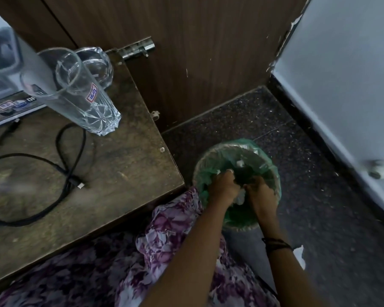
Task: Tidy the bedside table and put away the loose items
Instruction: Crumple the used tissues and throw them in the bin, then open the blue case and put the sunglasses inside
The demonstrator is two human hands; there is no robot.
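A small waste bin (268, 165) lined with a green plastic bag stands on the dark floor, right of the bedside table (124, 165). Both my hands reach into its mouth. My left hand (223, 187) and my right hand (263, 193) have their fingers curled around a crumpled whitish scrap (241, 197) held between them. Another small white scrap (239, 163) lies deeper in the bag. On the table stand a tall clear glass (82, 96) with a price sticker and a glass ashtray (97, 65), and a black USB cable (62, 173) lies looped there.
A printed card (9, 107) and a blurred white object (5, 54) sit at the table's back left. A wooden door with a metal latch (138, 49) is behind. A white wall (341, 85) closes the right side. A white paper scrap (299, 255) lies on the floor by my right forearm.
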